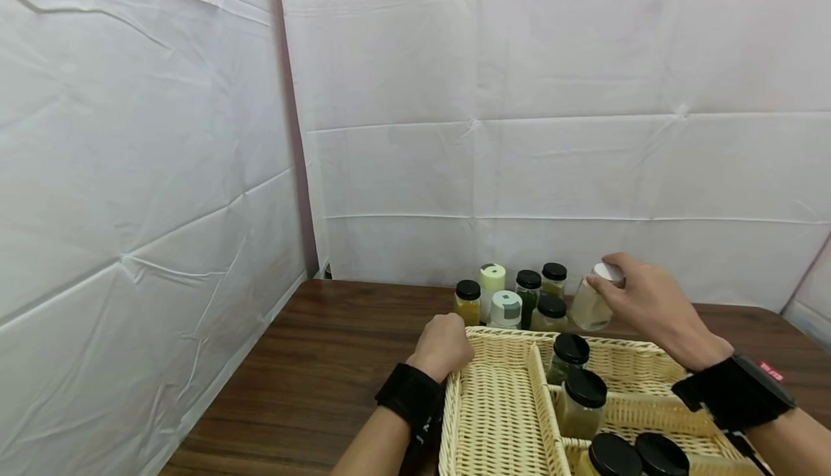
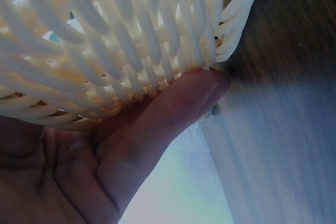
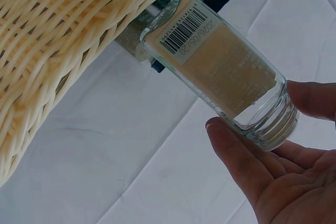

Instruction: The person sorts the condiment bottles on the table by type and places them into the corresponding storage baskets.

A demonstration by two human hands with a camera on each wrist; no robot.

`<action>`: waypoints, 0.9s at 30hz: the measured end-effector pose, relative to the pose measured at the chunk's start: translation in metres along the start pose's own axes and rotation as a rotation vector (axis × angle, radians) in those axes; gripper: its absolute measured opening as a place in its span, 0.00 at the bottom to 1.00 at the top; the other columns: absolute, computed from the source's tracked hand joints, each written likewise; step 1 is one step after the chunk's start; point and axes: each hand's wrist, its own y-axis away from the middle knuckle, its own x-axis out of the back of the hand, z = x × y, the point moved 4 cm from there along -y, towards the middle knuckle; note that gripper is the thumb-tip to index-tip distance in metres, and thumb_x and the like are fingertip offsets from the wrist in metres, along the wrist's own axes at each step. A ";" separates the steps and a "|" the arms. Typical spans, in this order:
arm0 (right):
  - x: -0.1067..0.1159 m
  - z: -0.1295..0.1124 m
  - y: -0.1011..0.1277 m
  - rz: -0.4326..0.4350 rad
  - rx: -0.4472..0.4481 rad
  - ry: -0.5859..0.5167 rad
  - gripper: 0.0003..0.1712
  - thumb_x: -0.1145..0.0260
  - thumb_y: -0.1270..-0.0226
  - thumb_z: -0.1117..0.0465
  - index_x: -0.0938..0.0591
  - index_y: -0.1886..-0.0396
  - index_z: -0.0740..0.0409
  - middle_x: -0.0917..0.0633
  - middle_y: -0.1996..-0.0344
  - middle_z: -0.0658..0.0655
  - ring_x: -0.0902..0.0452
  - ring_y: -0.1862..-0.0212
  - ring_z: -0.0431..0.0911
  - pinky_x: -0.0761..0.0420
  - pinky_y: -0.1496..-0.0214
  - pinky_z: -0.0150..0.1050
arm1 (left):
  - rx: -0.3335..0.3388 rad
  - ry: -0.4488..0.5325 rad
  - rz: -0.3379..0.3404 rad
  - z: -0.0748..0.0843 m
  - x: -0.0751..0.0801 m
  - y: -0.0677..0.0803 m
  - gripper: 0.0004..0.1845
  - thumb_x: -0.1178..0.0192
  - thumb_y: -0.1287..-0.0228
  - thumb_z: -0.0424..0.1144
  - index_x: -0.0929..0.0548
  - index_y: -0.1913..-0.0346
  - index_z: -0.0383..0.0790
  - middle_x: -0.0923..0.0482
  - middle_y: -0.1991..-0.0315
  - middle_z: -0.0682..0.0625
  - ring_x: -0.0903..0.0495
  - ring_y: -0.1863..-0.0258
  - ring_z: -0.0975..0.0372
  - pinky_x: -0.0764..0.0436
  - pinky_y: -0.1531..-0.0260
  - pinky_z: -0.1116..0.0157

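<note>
My right hand [image 1: 610, 283] holds a glass jar [image 1: 589, 306] with a white cap by its top. The jar is tilted in the air just behind the wicker basket [image 1: 500, 418]. In the right wrist view the jar [image 3: 220, 66] shows pale contents and a barcode label, with my fingertips [image 3: 236, 156] pinching its cap end. My left hand [image 1: 448, 346] grips the basket's far left corner. In the left wrist view its thumb [image 2: 173, 108] presses on the woven wall [image 2: 105, 35].
Several jars [image 1: 526, 292] with black, white and pale green lids stand on the dark wooden table [image 1: 324, 360] behind the basket. The basket's right compartments hold several black-lidded jars [image 1: 581, 400]. White sheet walls close the back and left.
</note>
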 end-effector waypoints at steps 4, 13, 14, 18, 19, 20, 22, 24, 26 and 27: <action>0.004 0.002 0.004 0.005 -0.008 -0.004 0.30 0.41 0.14 0.55 0.31 0.28 0.75 0.20 0.46 0.77 0.19 0.50 0.66 0.21 0.55 0.55 | 0.004 -0.008 0.001 0.000 0.000 -0.001 0.27 0.38 0.35 0.22 0.37 0.85 0.45 0.49 0.84 0.54 0.45 0.86 0.62 0.42 0.82 0.66; 0.007 0.010 0.012 0.038 -0.030 -0.018 0.36 0.40 0.15 0.45 0.30 0.27 0.71 0.18 0.48 0.74 0.18 0.51 0.65 0.21 0.60 0.51 | 0.002 -0.004 -0.006 -0.002 -0.002 -0.003 0.27 0.37 0.35 0.22 0.36 0.85 0.45 0.49 0.84 0.55 0.46 0.86 0.62 0.43 0.82 0.66; 0.009 0.009 0.013 0.040 -0.029 -0.018 0.35 0.40 0.15 0.47 0.30 0.27 0.71 0.18 0.48 0.73 0.18 0.51 0.65 0.21 0.61 0.49 | -0.001 -0.006 -0.006 -0.002 -0.002 -0.003 0.27 0.37 0.35 0.22 0.37 0.85 0.45 0.49 0.84 0.55 0.46 0.86 0.63 0.43 0.82 0.66; 0.015 -0.002 0.018 0.021 -0.021 -0.017 0.33 0.41 0.14 0.50 0.31 0.26 0.73 0.18 0.47 0.74 0.18 0.49 0.67 0.21 0.61 0.45 | -0.006 -0.009 -0.007 -0.002 -0.002 -0.003 0.27 0.38 0.34 0.22 0.38 0.85 0.45 0.50 0.84 0.55 0.48 0.86 0.63 0.44 0.82 0.66; 0.016 -0.003 0.019 0.017 -0.026 -0.019 0.33 0.41 0.14 0.50 0.31 0.26 0.72 0.18 0.47 0.75 0.18 0.49 0.67 0.21 0.62 0.44 | -0.006 -0.011 -0.006 -0.001 -0.001 -0.003 0.27 0.38 0.34 0.22 0.37 0.85 0.45 0.50 0.84 0.55 0.47 0.86 0.63 0.44 0.82 0.67; 0.017 -0.004 0.020 0.013 -0.030 -0.017 0.33 0.41 0.14 0.51 0.32 0.26 0.72 0.19 0.46 0.75 0.18 0.49 0.66 0.21 0.62 0.43 | -0.005 -0.011 -0.006 -0.001 -0.001 -0.002 0.27 0.38 0.34 0.22 0.37 0.85 0.45 0.50 0.84 0.55 0.47 0.86 0.63 0.44 0.82 0.67; 0.019 -0.006 0.021 0.010 -0.035 -0.015 0.33 0.40 0.14 0.50 0.31 0.26 0.72 0.18 0.46 0.75 0.17 0.50 0.66 0.22 0.64 0.42 | -0.001 -0.008 -0.008 -0.001 -0.001 -0.002 0.27 0.38 0.35 0.22 0.37 0.85 0.45 0.49 0.84 0.54 0.47 0.85 0.63 0.43 0.82 0.66; 0.022 -0.006 0.023 0.013 -0.039 -0.016 0.33 0.40 0.14 0.50 0.31 0.27 0.73 0.18 0.47 0.76 0.17 0.51 0.65 0.23 0.66 0.40 | 0.000 -0.006 -0.010 -0.001 -0.001 -0.002 0.27 0.38 0.35 0.22 0.37 0.85 0.45 0.49 0.84 0.54 0.46 0.85 0.62 0.43 0.82 0.66; 0.025 -0.007 0.025 0.019 -0.044 -0.014 0.32 0.39 0.15 0.50 0.30 0.28 0.73 0.17 0.49 0.76 0.16 0.55 0.63 0.24 0.70 0.38 | 0.001 -0.002 -0.012 -0.001 0.000 -0.002 0.27 0.38 0.34 0.21 0.38 0.85 0.45 0.50 0.84 0.54 0.47 0.85 0.63 0.44 0.82 0.66; 0.026 -0.007 0.026 0.028 -0.045 -0.015 0.32 0.38 0.15 0.51 0.29 0.29 0.73 0.16 0.50 0.76 0.16 0.56 0.63 0.25 0.71 0.37 | 0.000 -0.001 -0.013 0.000 0.000 -0.001 0.27 0.38 0.34 0.21 0.38 0.85 0.45 0.50 0.84 0.54 0.48 0.85 0.63 0.44 0.82 0.66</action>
